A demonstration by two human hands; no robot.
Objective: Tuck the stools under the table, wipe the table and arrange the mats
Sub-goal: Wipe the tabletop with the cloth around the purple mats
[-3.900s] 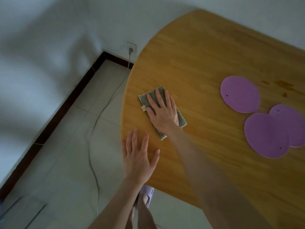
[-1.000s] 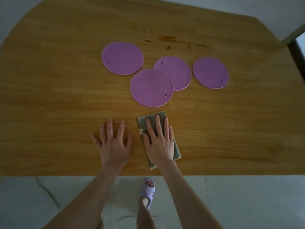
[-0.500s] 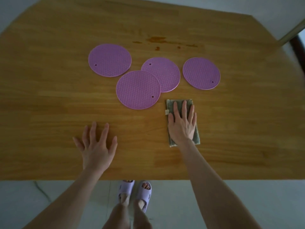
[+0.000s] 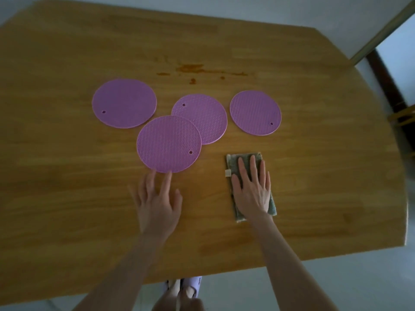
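Right hand (image 4: 251, 189) pressing cloth (image 4: 243, 159), left hand (image 4: 157, 203) at a mat

Flat, straight fingers spread the right palm's weight over the folded cloth, probably so that it wipes the table (image 4: 67, 176) evenly. The left hand lies open too, its fingertips (image 4: 168, 176) reaching the near mat (image 4: 168, 143), which overlaps the middle mat (image 4: 206, 117). The left mat (image 4: 124, 103) and right mat (image 4: 255, 112) lie apart. Brown stains (image 4: 190, 68) beyond them look unwiped. No container shows.
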